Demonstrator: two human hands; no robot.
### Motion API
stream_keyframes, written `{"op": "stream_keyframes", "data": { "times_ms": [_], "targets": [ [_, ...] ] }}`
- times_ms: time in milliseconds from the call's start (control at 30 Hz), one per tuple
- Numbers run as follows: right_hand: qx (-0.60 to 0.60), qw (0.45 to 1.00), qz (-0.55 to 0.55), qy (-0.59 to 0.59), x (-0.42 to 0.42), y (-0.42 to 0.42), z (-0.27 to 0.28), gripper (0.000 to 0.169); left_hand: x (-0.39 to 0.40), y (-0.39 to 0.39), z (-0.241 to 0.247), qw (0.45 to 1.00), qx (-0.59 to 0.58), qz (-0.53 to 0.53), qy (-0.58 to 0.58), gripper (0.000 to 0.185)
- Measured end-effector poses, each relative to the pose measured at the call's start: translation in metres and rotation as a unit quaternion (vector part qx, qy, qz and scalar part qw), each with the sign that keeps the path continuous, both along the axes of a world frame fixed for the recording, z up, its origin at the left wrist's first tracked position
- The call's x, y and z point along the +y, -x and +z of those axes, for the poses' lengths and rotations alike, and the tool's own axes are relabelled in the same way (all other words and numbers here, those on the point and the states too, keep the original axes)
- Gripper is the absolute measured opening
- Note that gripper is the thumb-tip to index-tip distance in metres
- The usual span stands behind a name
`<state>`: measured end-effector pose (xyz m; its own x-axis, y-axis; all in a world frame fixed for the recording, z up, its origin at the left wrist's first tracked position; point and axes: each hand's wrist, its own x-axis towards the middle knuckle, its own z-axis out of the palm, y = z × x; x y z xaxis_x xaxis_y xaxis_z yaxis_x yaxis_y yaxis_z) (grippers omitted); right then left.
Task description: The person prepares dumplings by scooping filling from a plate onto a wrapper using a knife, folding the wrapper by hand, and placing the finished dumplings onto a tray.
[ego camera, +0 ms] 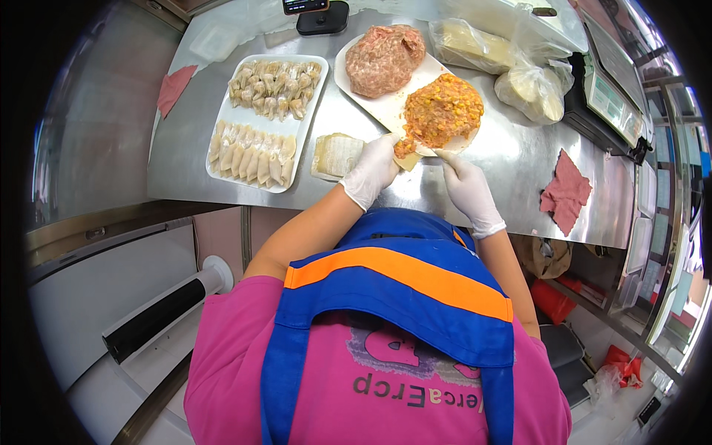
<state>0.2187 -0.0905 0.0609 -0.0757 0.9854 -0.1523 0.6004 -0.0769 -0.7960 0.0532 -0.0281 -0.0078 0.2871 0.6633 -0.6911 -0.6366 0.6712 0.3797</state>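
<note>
My gloved left hand (374, 168) holds a dumpling wrapper (409, 162) bearing a lump of corn and meat filling, at the front edge of a white tray (384, 114). My gloved right hand (468, 188) is just right of it, fingertips at the tray's edge; whether it grips a thin tool or anything else there is unclear. On the tray lie a mound of corn and meat filling (443, 111) and, behind it, a mound of minced meat (384, 61). A stack of wrappers (337, 156) sits left of my left hand. Farther left, a white foam tray (267, 118) bears rows of folded dumplings (257, 158).
Bagged wrappers (473, 47) and another plastic bag (531, 93) lie at the back right, beside a digital scale (609, 103). Pink cloths rest at the right (566, 192) and left (174, 89) of the steel table (500, 183). A phone on a black stand (322, 19) is at the back.
</note>
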Motion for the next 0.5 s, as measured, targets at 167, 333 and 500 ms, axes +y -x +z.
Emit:
{"op": "stream_keyframes", "data": {
  "times_ms": [167,333,500],
  "targets": [
    [-0.035,0.999,0.033,-0.013,-0.013,0.008,0.000,0.030,0.000,0.000,-0.002,0.998,-0.053,0.008,-0.010,0.035],
    [-0.077,0.992,0.072,-0.068,-0.039,0.002,-0.002,0.030,-0.016,0.010,0.012,0.994,-0.104,0.032,0.027,0.042],
    [-0.085,0.992,0.062,-0.073,-0.042,-0.019,0.022,0.028,-0.020,0.025,0.038,0.995,-0.089,0.032,-0.021,0.046]
  ]
}}
